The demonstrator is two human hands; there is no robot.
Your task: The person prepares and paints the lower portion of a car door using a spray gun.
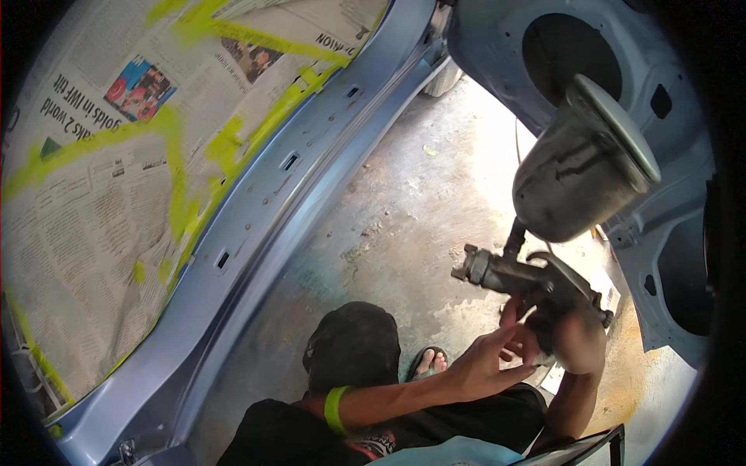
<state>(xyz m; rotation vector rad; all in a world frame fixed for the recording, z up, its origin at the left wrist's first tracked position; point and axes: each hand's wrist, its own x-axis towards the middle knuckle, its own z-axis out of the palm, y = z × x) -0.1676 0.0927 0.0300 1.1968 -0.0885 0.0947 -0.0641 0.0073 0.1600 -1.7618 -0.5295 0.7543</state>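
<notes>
Beside the blue sill (256,210) masked with newspaper (93,194), right hand (579,342) gripping spray gun (536,279), left hand (486,361) fingers open touching it

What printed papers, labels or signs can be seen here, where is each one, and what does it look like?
Newspaper sheets: at left, masking the car opening; grey print, small colour photos, held by yellow-green tape strips.
Small label or tag: by the spray gun in the right hand; pale, rectangular, too blurred to tell more.
No screens or signs.
</notes>
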